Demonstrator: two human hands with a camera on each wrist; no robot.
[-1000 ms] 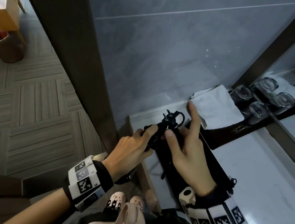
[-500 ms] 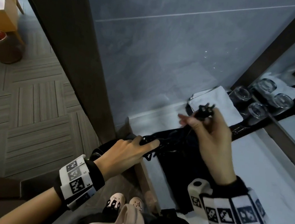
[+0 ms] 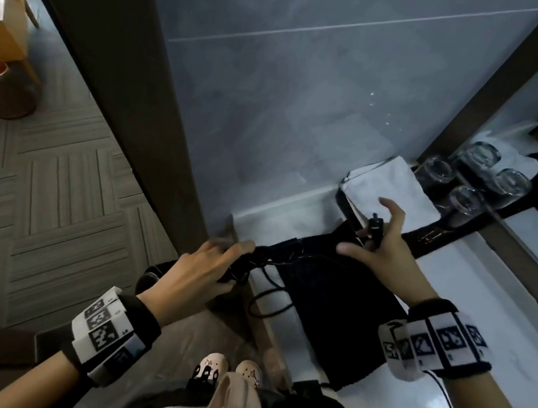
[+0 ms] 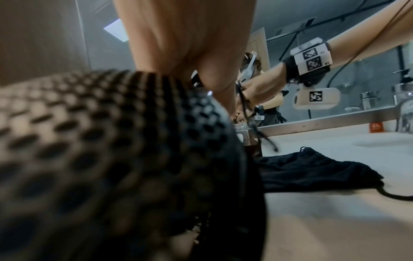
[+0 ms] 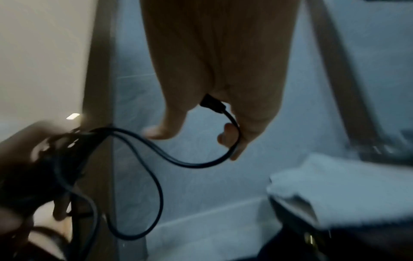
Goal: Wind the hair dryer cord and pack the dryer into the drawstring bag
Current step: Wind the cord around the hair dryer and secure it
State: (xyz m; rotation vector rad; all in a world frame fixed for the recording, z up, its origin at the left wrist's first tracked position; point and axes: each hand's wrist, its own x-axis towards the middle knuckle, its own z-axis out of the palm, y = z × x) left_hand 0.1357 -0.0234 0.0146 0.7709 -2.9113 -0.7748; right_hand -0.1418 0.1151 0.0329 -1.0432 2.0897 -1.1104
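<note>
My left hand [image 3: 217, 265] grips the black hair dryer [image 3: 241, 265] by its handle at the counter's left edge, with cord wound round it. The dryer's perforated rear grille [image 4: 111, 141] fills the left wrist view. My right hand [image 3: 380, 240] holds the plug [image 3: 375, 227] above the bag; thumb and forefinger are spread, and a lower finger is curled round the cord [image 5: 156, 159]. A slack loop of cord [image 3: 264, 300] hangs between the hands. The black drawstring bag [image 3: 332, 309] lies flat on the white counter [image 3: 450, 333] under my right hand.
A folded white towel [image 3: 390, 189] and several upturned glasses [image 3: 464, 203] sit on a dark tray at the back by the mirror. A wooden door frame [image 3: 132, 81] stands left of the counter. A faucet [image 4: 402, 98] is further right. A bin [image 3: 0, 86] stands on the floor.
My right hand left the dryer handle and drew the plug away up and to the right, opening a loop of cord. My left hand with the dryer shifted slightly left.
</note>
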